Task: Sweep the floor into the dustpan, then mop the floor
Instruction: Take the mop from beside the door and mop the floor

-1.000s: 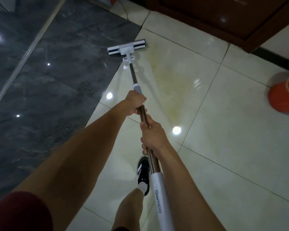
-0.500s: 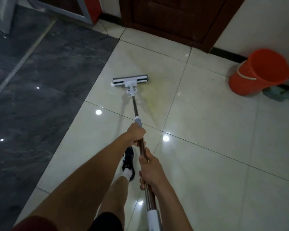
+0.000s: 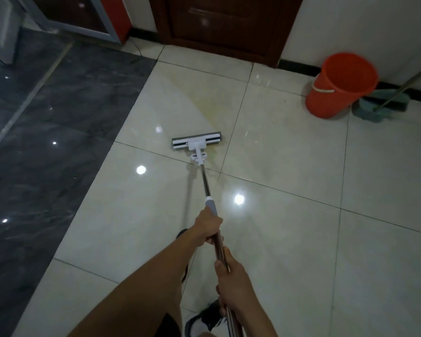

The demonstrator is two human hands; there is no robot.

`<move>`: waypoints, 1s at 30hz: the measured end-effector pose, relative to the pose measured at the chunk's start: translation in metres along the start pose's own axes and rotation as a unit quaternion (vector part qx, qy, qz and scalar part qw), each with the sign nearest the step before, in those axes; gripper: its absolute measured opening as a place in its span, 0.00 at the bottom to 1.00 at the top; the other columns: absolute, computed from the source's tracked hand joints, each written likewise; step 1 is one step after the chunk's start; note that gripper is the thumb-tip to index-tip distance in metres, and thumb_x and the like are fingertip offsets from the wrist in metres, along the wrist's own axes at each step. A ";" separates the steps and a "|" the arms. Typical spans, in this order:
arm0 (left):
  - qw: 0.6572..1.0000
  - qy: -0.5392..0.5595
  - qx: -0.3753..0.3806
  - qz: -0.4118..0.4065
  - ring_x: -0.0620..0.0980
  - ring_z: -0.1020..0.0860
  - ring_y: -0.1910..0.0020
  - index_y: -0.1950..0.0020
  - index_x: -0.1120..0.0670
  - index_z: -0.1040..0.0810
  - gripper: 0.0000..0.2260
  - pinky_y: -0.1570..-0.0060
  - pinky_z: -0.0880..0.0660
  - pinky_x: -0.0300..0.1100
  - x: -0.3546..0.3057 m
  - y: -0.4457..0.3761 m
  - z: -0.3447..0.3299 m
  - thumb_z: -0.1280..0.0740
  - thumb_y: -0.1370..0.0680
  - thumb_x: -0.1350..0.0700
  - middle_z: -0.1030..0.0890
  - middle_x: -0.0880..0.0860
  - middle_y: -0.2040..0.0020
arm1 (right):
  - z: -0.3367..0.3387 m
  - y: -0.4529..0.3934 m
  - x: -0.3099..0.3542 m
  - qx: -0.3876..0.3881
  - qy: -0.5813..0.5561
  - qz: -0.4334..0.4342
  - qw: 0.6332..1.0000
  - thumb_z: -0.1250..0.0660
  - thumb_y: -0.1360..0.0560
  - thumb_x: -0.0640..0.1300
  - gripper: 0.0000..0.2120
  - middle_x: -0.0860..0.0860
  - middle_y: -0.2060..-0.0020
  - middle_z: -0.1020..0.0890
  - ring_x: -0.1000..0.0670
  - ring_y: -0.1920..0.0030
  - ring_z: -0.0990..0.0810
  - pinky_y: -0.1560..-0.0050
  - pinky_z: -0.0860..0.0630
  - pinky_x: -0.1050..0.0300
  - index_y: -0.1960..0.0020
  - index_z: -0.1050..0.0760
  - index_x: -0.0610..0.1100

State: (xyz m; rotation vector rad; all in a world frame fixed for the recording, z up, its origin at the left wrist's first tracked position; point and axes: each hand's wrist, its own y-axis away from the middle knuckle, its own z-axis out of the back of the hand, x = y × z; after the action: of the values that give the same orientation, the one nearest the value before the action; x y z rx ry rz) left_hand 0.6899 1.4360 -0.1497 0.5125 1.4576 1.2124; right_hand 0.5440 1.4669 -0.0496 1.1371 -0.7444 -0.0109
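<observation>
Both arms bare, reaching forward and down from the lower edge of the view, converging toward the middle. Left forearm running diagonally from lower left up to the left hand point(image 3: 208, 228), the farther of the two, fingers curled round the mop handle point(image 3: 213, 216) just below its grey collar, knuckles up. Right hand point(image 3: 231, 283) nearer the body, wrapped round the same handle lower down, thumb lying along the shaft, back of the hand facing up, wrist straight in line with the forearm. Hands apart, one ahead of the other. Bare legs and shoes partly visible beneath the arms.
</observation>
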 end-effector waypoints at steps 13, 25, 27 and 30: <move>0.999 0.007 -0.047 -0.016 0.67 0.20 0.43 0.31 0.63 0.31 0.20 0.42 0.22 0.60 -0.096 -0.070 0.034 0.34 0.20 0.57 0.23 0.66 0.37 | 0.035 -0.080 0.095 -0.014 0.058 0.044 0.997 0.45 0.16 0.47 0.20 0.49 0.56 0.20 0.52 0.62 0.23 0.59 0.24 0.58 0.25 0.33 0.54; 0.994 0.089 -0.060 0.010 0.64 0.15 0.57 0.40 0.60 0.29 0.11 0.57 0.17 0.63 -0.270 -0.162 0.093 0.34 0.19 0.57 0.18 0.65 0.51 | 0.104 -0.206 0.251 0.015 0.062 0.051 0.997 0.44 0.17 0.50 0.19 0.57 0.66 0.28 0.56 0.69 0.27 0.58 0.23 0.52 0.27 0.34 0.57; 0.994 0.090 -0.068 0.010 0.62 0.15 0.61 0.42 0.60 0.29 0.08 0.58 0.17 0.61 -0.297 -0.174 0.098 0.35 0.18 0.58 0.18 0.64 0.54 | 0.119 -0.224 0.273 0.023 0.062 0.045 0.997 0.44 0.17 0.50 0.19 0.55 0.68 0.27 0.56 0.72 0.27 0.63 0.22 0.54 0.27 0.34 0.58; 0.992 0.096 -0.077 0.015 0.59 0.16 0.64 0.47 0.57 0.29 0.04 0.59 0.16 0.57 -0.336 -0.192 0.102 0.35 0.18 0.58 0.19 0.62 0.58 | 0.143 -0.250 0.304 0.033 0.061 0.043 0.997 0.44 0.17 0.50 0.19 0.53 0.72 0.26 0.57 0.80 0.28 0.74 0.27 0.59 0.27 0.35 0.61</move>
State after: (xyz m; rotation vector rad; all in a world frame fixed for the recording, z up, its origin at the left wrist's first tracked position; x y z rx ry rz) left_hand 0.9376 1.1219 -0.1472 0.3211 1.5056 1.4176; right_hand 0.7869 1.1269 -0.0638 1.1571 -0.6875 0.1554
